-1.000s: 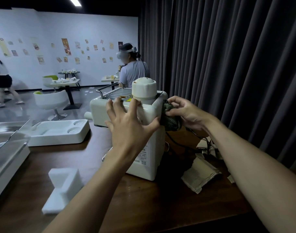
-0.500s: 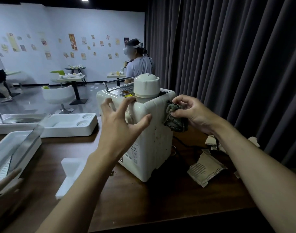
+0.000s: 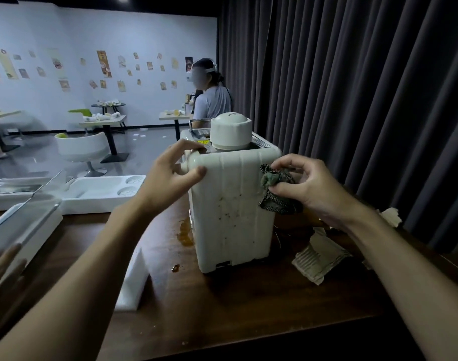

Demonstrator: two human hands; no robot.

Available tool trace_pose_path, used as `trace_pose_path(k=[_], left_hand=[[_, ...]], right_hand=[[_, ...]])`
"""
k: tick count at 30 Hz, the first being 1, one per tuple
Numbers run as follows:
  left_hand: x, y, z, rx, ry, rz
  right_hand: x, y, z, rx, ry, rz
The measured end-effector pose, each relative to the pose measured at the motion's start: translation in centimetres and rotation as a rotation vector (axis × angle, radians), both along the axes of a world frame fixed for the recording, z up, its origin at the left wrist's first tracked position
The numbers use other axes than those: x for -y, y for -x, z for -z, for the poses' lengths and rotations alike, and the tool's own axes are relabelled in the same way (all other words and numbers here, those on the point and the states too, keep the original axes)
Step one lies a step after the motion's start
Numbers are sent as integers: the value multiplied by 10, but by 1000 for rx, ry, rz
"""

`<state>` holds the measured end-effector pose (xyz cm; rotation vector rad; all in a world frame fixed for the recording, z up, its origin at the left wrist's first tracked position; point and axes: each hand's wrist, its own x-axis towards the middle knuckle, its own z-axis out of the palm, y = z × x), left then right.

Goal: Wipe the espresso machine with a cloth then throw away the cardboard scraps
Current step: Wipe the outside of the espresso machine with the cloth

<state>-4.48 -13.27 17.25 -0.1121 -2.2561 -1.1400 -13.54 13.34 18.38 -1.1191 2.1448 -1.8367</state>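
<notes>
A white espresso machine (image 3: 231, 204) stands on the dark wooden table (image 3: 222, 308), its stained back panel facing me and a round white cap on top. My left hand (image 3: 170, 175) grips its upper left corner, thumb on the back panel and fingers over the top edge. My right hand (image 3: 308, 188) pinches a bunched dark green cloth (image 3: 274, 191) against the machine's upper right side. Torn cardboard scraps (image 3: 319, 259) lie on the table to the right of the machine, under my right forearm, with another cardboard piece (image 3: 390, 216) by the curtain.
White foam packing pieces (image 3: 102, 191) and a foam block (image 3: 135, 280) lie left of the machine. A clear-lidded tray (image 3: 27, 220) sits at far left, another person's hand (image 3: 3, 269) near it. A brown spill (image 3: 184, 230) marks the table. A dark curtain (image 3: 352, 100) hangs close behind. Someone stands farther back.
The machine has turned so its back panel faces me squarely. My left hand shifted to the upper left corner. My right hand with the cloth stays on the right side.
</notes>
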Motion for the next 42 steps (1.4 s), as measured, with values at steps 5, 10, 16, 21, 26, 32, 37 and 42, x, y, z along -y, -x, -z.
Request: trace_pose_path(k=[5, 10, 16, 21, 26, 32, 37, 42], left_hand=[[2, -1, -3, -14, 218, -127], [4, -5, 2, -59, 273, -140], [4, -7, 7, -71, 267, -129], [3, -8, 8, -62, 236, -102], [10, -7, 3, -42, 252, -69], [10, -5, -5, -29, 210, -48], [11, -1, -3, -48, 200, -42], [17, 1, -1, -51, 155, 6]], right_hand=[[12, -4, 16, -297, -47, 283], [27, -15, 14, -721, 25, 516], [51, -14, 20, -879, 69, 690], [62, -19, 34, -841, 113, 695], [65, -29, 37, -770, 162, 727], [75, -33, 35, -733, 181, 699], [99, -53, 33, -792, 126, 645], [104, -52, 42, -822, 107, 610]])
